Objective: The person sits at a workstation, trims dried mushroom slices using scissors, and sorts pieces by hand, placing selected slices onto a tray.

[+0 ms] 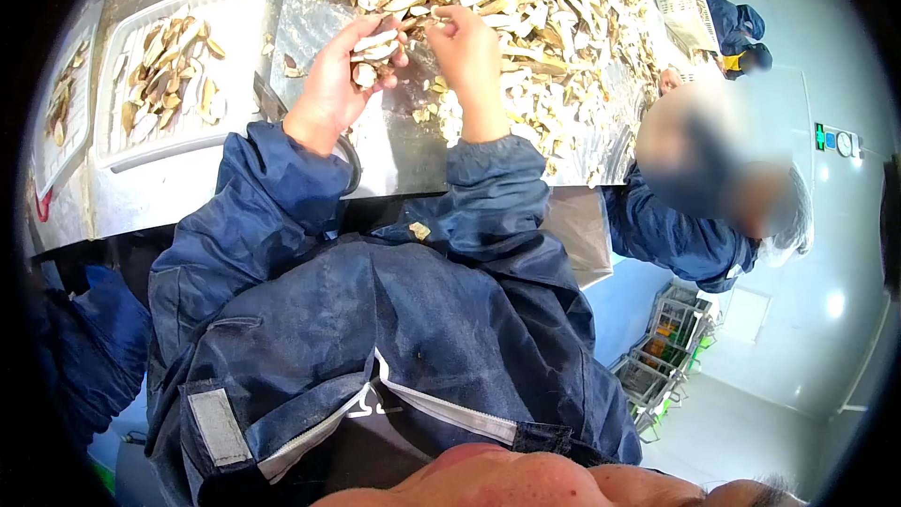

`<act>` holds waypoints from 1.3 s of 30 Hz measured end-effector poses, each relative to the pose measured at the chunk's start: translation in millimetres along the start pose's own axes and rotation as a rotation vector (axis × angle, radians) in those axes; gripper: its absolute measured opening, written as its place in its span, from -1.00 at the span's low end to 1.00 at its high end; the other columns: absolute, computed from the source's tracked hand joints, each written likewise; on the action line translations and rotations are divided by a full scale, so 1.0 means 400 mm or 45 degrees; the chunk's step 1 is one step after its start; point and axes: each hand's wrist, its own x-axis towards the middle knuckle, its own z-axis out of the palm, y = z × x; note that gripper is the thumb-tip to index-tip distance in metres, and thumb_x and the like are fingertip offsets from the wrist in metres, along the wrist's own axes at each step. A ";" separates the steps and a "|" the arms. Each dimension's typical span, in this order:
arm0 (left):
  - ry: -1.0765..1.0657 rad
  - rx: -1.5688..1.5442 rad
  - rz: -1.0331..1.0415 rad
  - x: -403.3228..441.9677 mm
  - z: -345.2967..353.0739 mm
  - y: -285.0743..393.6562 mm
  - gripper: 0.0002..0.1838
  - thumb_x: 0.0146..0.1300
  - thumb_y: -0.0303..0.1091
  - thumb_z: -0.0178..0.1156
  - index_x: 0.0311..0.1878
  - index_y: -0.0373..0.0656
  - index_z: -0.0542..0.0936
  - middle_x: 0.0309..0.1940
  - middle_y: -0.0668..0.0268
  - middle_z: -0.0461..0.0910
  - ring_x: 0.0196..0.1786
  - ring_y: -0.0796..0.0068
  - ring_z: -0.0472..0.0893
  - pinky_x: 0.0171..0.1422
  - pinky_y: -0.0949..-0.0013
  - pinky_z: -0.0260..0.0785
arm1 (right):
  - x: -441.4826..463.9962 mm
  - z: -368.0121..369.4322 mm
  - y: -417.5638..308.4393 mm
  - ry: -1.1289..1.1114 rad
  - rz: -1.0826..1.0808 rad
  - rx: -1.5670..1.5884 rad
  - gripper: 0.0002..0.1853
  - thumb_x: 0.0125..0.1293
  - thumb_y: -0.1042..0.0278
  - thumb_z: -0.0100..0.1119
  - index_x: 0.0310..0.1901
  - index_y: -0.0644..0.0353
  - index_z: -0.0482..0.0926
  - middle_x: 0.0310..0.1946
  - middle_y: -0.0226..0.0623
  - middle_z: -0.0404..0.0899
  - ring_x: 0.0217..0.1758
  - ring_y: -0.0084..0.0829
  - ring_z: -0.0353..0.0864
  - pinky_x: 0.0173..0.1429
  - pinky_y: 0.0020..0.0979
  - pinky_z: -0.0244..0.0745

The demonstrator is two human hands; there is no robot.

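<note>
My left hand [340, 78] is cupped palm up, with several mushroom slices [375, 49] held in its fingers. To its right, my right hand [466, 54] is closed, thumb and fingertips drawn together over the edge of the heap. What those fingertips hold, if anything, is too small to make out. A large heap of sliced mushrooms [572, 14], cream and brown, covers the metal table [399, 155] ahead and to the right. Under my left wrist lies a dark curved object [353, 165], partly hidden by the sleeve.
A white tray [246, 38] with mushroom slices sits left of my hands, and another tray [86, 56] stands beyond it. A white basket [683, 0] stands at the far right. A person in a blue jacket [676, 235] is at the right; another person [737, 23] is farther off.
</note>
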 end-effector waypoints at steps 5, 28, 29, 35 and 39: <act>0.054 -0.101 0.082 -0.001 0.000 0.008 -0.64 0.47 -0.14 0.06 0.10 -0.23 0.56 -0.19 0.25 0.65 -0.25 0.41 0.62 -0.37 0.44 0.47 | -0.048 0.000 0.001 0.051 -0.069 0.007 -0.76 0.18 0.23 0.38 -0.21 0.19 0.67 -0.38 -0.23 0.62 -0.33 -0.25 0.64 -0.23 -0.24 0.51; -0.073 0.322 -0.007 -0.023 0.033 0.007 -0.69 0.46 -0.09 0.11 0.00 -0.11 0.62 -0.18 0.35 0.64 -0.32 0.56 0.62 -0.46 0.54 0.38 | -0.100 -0.105 0.033 -0.575 0.492 1.504 -0.77 0.36 0.45 0.25 0.00 0.29 0.58 -0.26 -0.42 0.61 -0.31 -0.64 0.52 -0.21 -0.59 0.42; -0.090 0.344 -0.037 -0.025 0.035 0.007 -0.69 0.45 -0.07 0.12 -0.01 -0.10 0.62 -0.19 0.36 0.64 -0.33 0.56 0.62 -0.47 0.55 0.37 | -0.100 -0.109 0.033 -0.604 0.486 1.542 -0.77 0.37 0.44 0.23 0.02 0.29 0.59 -0.26 -0.43 0.61 -0.31 -0.64 0.53 -0.21 -0.59 0.42; -0.131 0.564 -0.120 -0.037 0.053 0.009 -0.70 0.39 -0.02 0.21 -0.04 -0.03 0.63 -0.21 0.44 0.61 -0.31 0.61 0.61 -0.49 0.56 0.32 | -0.107 -0.118 0.011 -0.601 0.434 1.405 -0.74 0.41 0.43 0.18 0.08 0.27 0.63 -0.24 -0.44 0.63 -0.30 -0.64 0.53 -0.19 -0.59 0.42; -0.127 0.647 -0.124 -0.029 0.045 -0.001 -0.73 0.38 -0.04 0.24 -0.05 0.00 0.62 -0.21 0.46 0.60 -0.31 0.63 0.60 -0.48 0.55 0.33 | -0.111 -0.115 -0.018 -0.392 0.019 0.869 -0.76 0.43 0.40 0.18 0.05 0.26 0.67 -0.26 -0.42 0.62 -0.33 -0.65 0.50 -0.21 -0.60 0.39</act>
